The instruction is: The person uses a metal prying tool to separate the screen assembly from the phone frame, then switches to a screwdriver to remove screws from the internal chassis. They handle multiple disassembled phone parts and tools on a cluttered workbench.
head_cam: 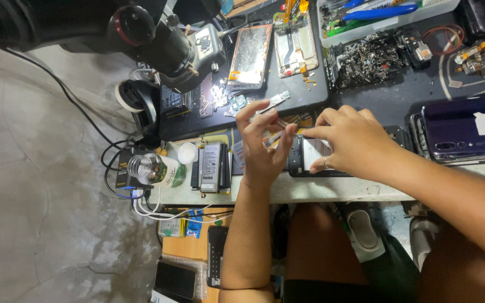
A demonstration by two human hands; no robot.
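Note:
My left hand (262, 143) holds a pair of thin metal tweezers (276, 136), their tip pointing at the opened black phone frame (310, 160) that lies at the bench's near edge. My right hand (352, 140) rests flat on that phone, fingers pressing its top, a ring on one finger. Both hands meet over the phone's left end. Part of the phone is hidden under my right hand.
A microscope (164, 45) stands at the back left. Two stripped phone bodies (251, 56) lie on a dark mat (310, 95). A tray of small metal parts (366, 56), a purple phone (467, 126), a battery (211, 168) and a clear bottle (152, 168) surround the hands.

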